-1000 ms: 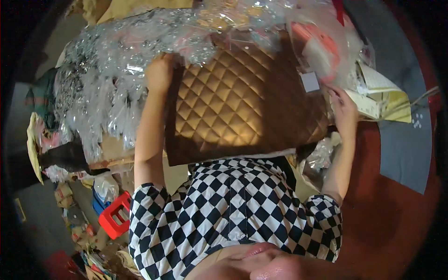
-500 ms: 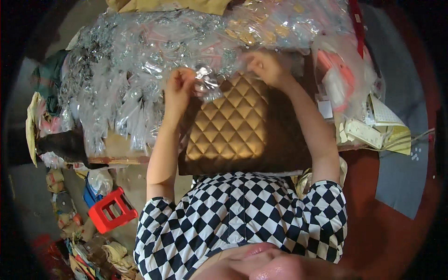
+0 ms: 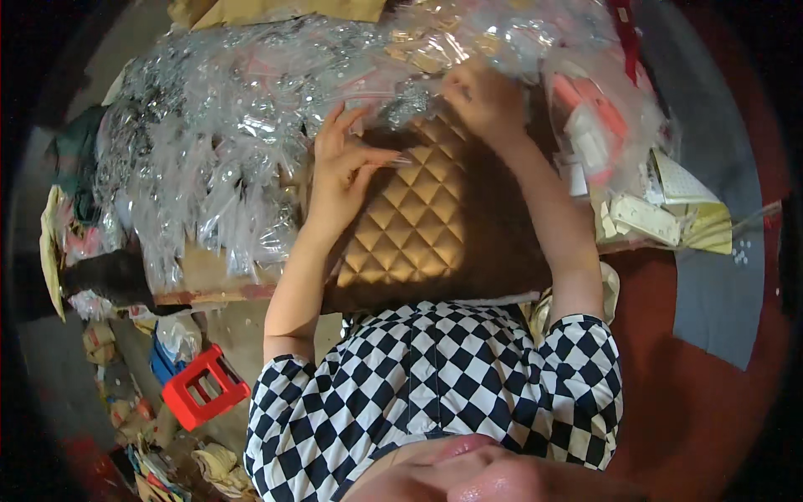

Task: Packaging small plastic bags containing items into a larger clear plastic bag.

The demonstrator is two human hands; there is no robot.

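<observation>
My left hand is over the left edge of a brown quilted pad. Its fingers are spread, some pointing up and others reaching right. A small pale glint shows at one fingertip, too small to identify. Beyond the pad's far edge is my right hand, slightly blurred, its fingers curled together. Whatever they pinch, if anything, is hidden. Just left of those fingers lies a clear bag with silvery pieces, at the near edge of a large heap of clear zip bags.
Yellowish pieces in clear bags lie at the back. On the right are a plastic bag with pink items and a cream box. A red plastic stool stands at the lower left. Grey sheeting covers part of the red floor.
The small clear bag with silvery bits has left my left hand, whose fingers have spread. My right hand has moved slightly farther away. The whole view has shifted a little.
</observation>
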